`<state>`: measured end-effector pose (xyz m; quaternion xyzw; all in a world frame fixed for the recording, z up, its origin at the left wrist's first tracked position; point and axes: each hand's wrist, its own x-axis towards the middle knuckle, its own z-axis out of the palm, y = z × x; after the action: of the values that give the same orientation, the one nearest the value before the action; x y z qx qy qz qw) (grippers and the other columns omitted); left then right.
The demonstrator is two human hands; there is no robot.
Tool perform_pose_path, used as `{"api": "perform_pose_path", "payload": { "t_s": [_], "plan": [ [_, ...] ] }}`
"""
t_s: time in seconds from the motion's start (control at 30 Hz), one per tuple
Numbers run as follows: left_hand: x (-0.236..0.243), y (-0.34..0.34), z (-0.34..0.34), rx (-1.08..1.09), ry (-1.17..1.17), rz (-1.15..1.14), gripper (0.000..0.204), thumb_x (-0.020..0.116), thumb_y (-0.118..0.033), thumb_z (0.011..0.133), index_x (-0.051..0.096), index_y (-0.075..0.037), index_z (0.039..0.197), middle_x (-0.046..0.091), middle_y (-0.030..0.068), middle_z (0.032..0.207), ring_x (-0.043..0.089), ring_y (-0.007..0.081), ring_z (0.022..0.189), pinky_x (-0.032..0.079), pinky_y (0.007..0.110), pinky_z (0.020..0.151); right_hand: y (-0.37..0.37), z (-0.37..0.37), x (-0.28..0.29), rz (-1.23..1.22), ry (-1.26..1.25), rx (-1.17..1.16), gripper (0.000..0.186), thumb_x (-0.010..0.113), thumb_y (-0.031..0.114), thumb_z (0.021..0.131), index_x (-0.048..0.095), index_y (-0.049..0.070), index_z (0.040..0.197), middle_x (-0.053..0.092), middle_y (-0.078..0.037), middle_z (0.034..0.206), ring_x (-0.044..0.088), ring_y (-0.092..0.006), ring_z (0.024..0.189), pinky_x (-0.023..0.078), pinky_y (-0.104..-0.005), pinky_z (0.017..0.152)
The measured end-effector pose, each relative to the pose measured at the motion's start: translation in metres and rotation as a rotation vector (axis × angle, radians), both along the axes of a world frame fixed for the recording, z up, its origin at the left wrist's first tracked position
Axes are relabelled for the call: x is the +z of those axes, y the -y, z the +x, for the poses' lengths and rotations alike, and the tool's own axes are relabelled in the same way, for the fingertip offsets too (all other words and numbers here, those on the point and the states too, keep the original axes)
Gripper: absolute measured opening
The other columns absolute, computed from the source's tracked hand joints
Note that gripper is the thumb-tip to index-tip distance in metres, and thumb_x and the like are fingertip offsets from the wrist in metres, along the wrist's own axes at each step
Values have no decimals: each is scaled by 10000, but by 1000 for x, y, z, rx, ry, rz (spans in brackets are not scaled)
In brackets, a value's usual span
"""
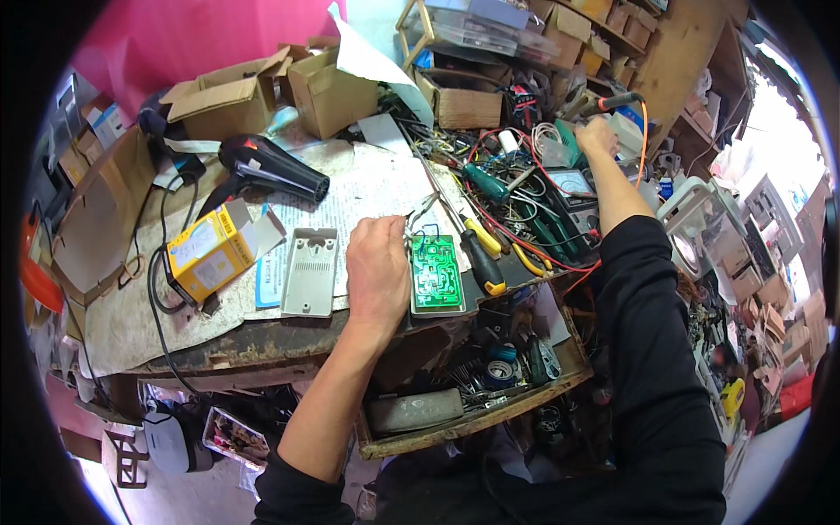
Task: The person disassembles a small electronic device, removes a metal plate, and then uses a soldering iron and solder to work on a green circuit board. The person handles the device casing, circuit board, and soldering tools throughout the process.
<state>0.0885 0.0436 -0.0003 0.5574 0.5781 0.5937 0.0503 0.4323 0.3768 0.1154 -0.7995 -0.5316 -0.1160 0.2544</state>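
Observation:
My left hand point(379, 267) is closed at the left edge of a green circuit board point(437, 273), its fingertips pinched near the board's top corner. Whatever they grip is too small to make out. Thin blue wires loop over the top of the board, which sits in a light grey casing half. Left of that hand lies the matching grey plastic cover point(310, 273). Over at the far right, my right hand point(597, 138) reaches across the clutter with fingers curled, just below a soldering iron point(618, 102) with an orange cord. Its grip is hidden.
A black hair dryer point(273, 169) and a yellow box point(210, 258) lie on the left. Screwdrivers point(483, 262), pliers point(544, 234) and red wires crowd the right side. An open drawer point(477, 424) of tools juts out below the bench edge. Cardboard boxes point(332, 92) stand behind.

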Motion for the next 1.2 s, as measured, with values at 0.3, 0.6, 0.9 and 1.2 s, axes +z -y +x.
{"api": "perform_pose_path", "payload": {
  "t_s": [0.3,0.6,0.9,1.2],
  "plan": [
    [3,0,-1,10,27,-23,226,598,-149,1030,700,50,1061,689,219,956,673,365,868,518,428,781,5,-1,-5,326,-443,-69,596,895,386,725,740,56,1195,719,-183,1232,635,-403,1206,516,-491,1017],
    [1,-2,0,10,50,-9,219,626,-143,996,669,53,1083,671,236,994,651,403,921,514,465,825,46,-46,-25,545,-490,228,704,897,417,695,709,-9,1223,733,-217,1183,703,-346,1087,512,-409,995],
    [15,14,3,175,-159,7,429,799,-241,867,671,12,1189,658,195,1150,593,355,1153,460,449,1012,220,-170,-4,-120,-606,1298,505,840,316,836,694,-16,1187,751,-96,1005,695,-142,907,555,-311,807],
    [23,17,8,-131,-22,144,549,811,-87,784,624,29,1287,680,203,1189,672,355,1083,534,420,943,284,-197,-29,150,-285,1470,367,837,265,795,671,-14,966,693,-144,896,677,-238,779,553,-359,718]
  ]
}}
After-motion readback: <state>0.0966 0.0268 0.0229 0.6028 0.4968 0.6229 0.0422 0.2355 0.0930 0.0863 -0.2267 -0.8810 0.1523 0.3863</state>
